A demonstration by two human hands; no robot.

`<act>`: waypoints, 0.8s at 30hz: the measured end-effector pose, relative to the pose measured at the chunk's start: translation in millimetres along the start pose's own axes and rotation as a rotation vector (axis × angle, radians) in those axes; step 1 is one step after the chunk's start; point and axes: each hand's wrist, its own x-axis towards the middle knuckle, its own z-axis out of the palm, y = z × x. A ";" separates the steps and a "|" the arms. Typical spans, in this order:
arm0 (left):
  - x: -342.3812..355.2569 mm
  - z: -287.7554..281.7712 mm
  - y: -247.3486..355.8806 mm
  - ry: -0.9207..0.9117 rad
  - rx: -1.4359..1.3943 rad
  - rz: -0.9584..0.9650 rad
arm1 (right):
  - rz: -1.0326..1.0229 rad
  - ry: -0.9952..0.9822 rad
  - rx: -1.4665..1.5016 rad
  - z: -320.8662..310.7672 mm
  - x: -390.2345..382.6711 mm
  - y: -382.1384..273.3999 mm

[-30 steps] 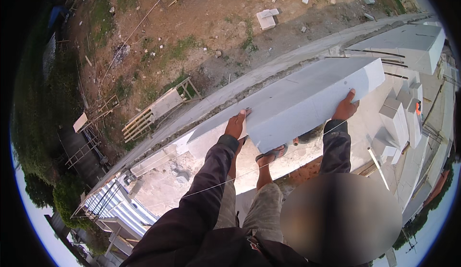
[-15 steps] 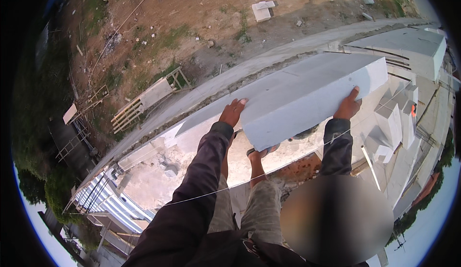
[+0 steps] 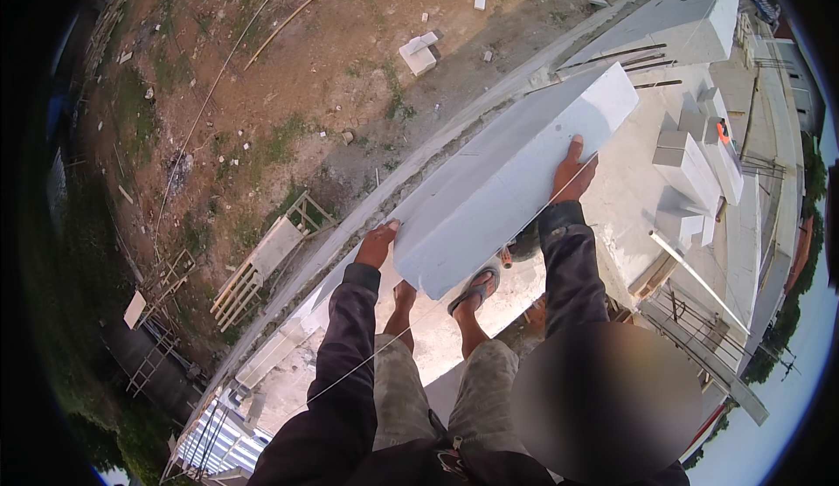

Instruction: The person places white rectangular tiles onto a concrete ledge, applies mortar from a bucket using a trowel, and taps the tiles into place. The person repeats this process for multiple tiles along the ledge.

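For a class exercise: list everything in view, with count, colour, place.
Long block: 1, pale grey, centre
Far block: 1, pale grey, upper right
Smaller blocks: several, whitish, right
Rods: several, dark, beside far block
Small item: 1, orange, right
Pole: 1, white, lower right
Loose blocks: several, white, top
Slatted frame: 1, tan, left
Striped sheet: 1, blue-white, lower left
Ground: 1, brown, upper left
Shorts: 1, khaki, bottom
Sandal: 1 visible, grey, below long block
Left grip: 1, dark sleeve, long block's left end
Right grip: 1, dark sleeve, long block's side
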 end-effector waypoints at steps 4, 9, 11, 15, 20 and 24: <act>-37.9 12.6 81.0 0.120 0.295 0.204 | 0.101 0.046 -0.049 2.7 -3.8 -6.1; -40.9 86.3 151.2 0.182 0.673 0.301 | 0.084 0.114 0.109 7.0 -13.4 -9.7; -35.5 97.3 154.8 0.259 0.804 0.203 | 0.108 0.126 0.223 8.9 -17.9 3.7; -33.8 95.3 139.9 0.291 0.759 0.420 | 0.544 0.107 0.648 -0.4 -12.2 73.1; -33.1 88.5 135.3 0.312 0.693 0.344 | 0.625 -0.123 0.603 14.0 9.8 142.0; -33.0 83.8 133.4 0.374 0.796 0.347 | 0.545 -0.179 0.654 39.5 31.3 144.8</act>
